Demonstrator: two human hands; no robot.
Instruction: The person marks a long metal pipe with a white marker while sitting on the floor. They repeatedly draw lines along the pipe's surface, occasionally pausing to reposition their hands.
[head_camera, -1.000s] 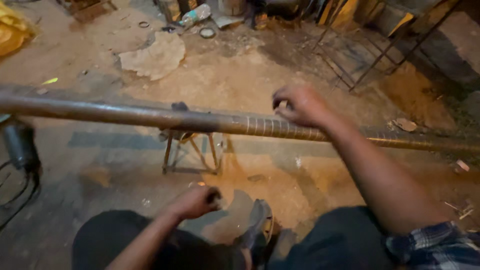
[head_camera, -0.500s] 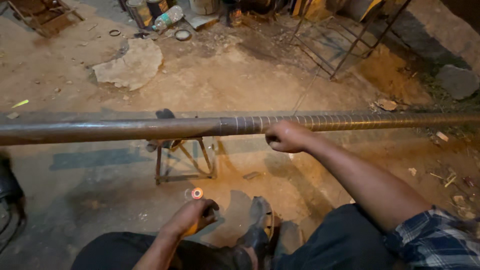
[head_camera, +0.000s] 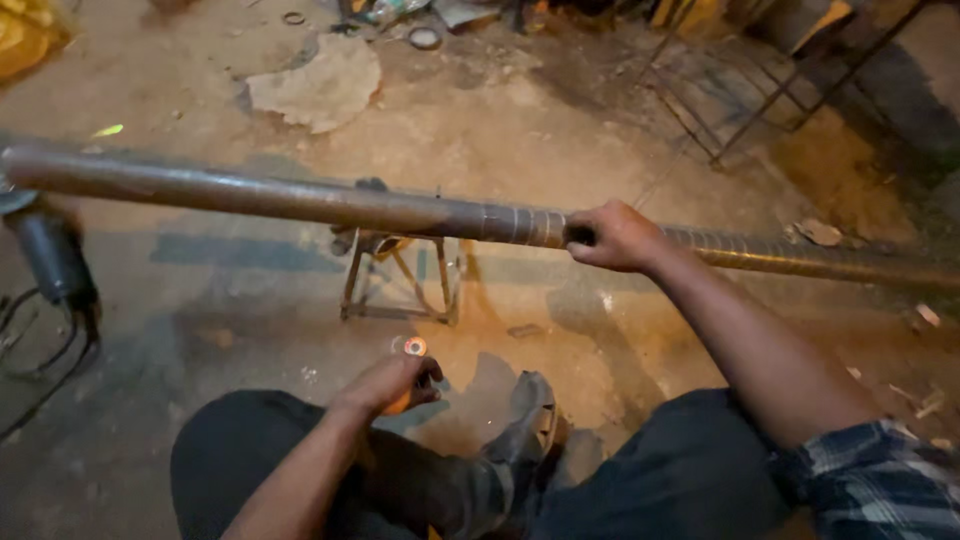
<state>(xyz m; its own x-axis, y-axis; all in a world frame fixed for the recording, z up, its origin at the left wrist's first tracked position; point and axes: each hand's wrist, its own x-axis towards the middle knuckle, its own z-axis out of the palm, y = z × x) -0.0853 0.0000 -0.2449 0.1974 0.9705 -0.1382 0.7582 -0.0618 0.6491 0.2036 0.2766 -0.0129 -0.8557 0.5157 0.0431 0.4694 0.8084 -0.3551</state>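
Right hand (head_camera: 612, 237) grips the long steel pipe (head_camera: 300, 202) — mid-length, over it.

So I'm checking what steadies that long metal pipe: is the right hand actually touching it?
Touching. The head view shows the right hand laid on the long metal pipe, fingers curled over its top with no gap, just right of the small metal stand.

long metal pipe (head_camera: 300, 203) dull, scuffed, faintly ringed near the right hand (head_camera: 615, 237); floor (head_camera: 520, 130) rough dusty concrete; small stand (head_camera: 400, 280) rusty metal.
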